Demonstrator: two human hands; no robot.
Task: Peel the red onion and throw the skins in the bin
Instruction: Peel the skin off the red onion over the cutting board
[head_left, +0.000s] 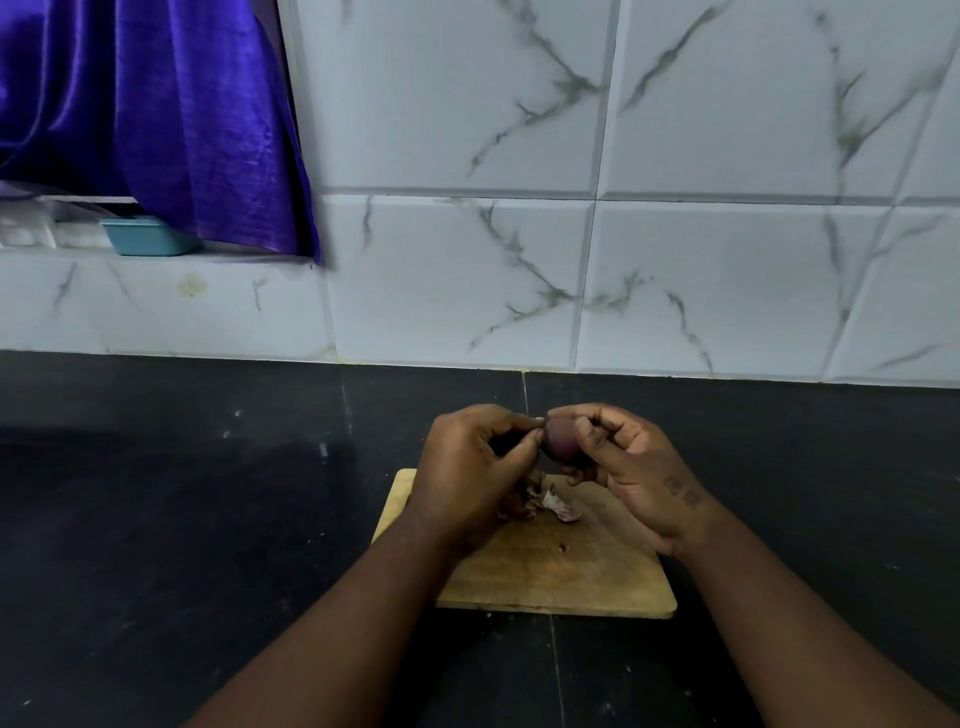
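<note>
Most of the red onion (560, 442) is hidden inside the right hand (626, 470); only one dull purple side shows. The left hand (467, 467) pinches at its tip, perhaps on a strip of skin, though the fingertips cover that spot. The same hand hides part of the skins (560, 505) and the near left corner of the chopping board (571, 571). A dark speck (562, 547) on the board is too small to name. Both forearms run off the bottom edge. The purple curtain (156, 104), cut off at the top and left, covers one end of a teal tub (145, 238).
</note>
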